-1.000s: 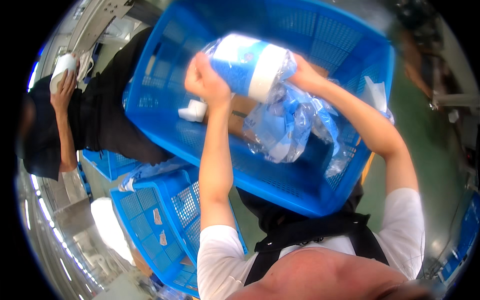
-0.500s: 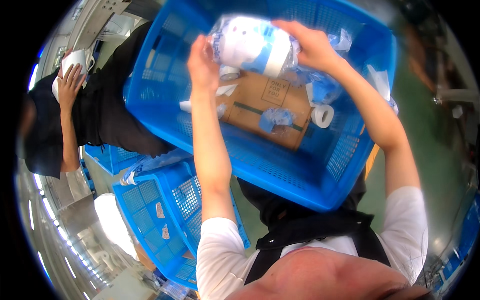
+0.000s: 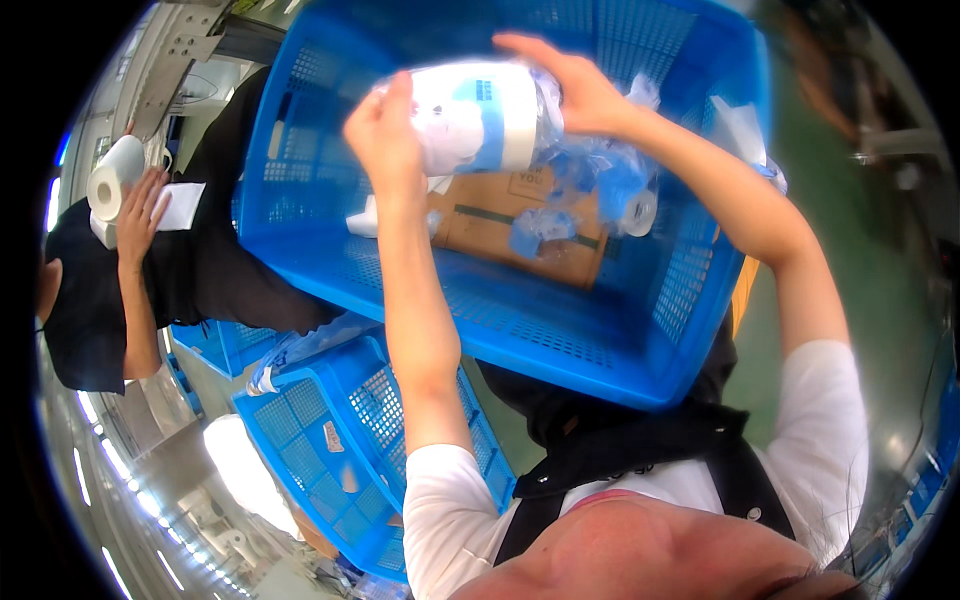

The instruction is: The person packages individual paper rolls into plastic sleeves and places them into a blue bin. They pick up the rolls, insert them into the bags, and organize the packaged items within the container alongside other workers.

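Both hands hold a white roll point(image 3: 478, 115) wrapped in clear plastic above the big blue crate point(image 3: 600, 330). The left hand point(image 3: 385, 135) is clamped on the roll's left end, fingers curled around it; the right hand point(image 3: 575, 85) grips its right end from above, where loose plastic wrap point(image 3: 600, 175) trails down into the crate. On the crate's floor lie a flat piece of cardboard point(image 3: 520, 225) and a small roll point(image 3: 640, 212) among more plastic. A 2nd blue crate point(image 3: 340, 440) stands lower left, just beside the first. At far left another person in dark clothes rests a hand point(image 3: 140, 205) on a white paper roll point(image 3: 115, 180).
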The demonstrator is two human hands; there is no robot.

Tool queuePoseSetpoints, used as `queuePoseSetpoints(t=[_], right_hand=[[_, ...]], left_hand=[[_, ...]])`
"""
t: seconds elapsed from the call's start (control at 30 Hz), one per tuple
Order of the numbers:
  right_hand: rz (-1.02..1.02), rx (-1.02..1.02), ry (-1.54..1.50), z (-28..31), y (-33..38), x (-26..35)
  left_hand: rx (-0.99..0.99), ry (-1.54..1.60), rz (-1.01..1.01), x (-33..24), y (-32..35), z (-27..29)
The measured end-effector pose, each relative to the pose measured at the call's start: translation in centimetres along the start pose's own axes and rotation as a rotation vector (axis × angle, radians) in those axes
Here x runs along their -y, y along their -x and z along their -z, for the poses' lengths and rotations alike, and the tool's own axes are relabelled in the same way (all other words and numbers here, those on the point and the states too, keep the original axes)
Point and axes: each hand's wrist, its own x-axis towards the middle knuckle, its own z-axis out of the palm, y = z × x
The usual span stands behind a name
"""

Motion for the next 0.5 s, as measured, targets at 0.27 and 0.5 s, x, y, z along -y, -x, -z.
queuePoseSetpoints(t=[0.27,0.5], right_hand=[[-0.159,0.100,-0.357,-0.4,-0.3,-1.6],[-0.239,0.080,-0.249,-0.1,-0.2,-0.6]], left_hand=[[-0.018,0.152,0.030,-0.4,0.3,-0.6],[-0.112,0.061,-0.161,0.4,0.1,-0.2]])
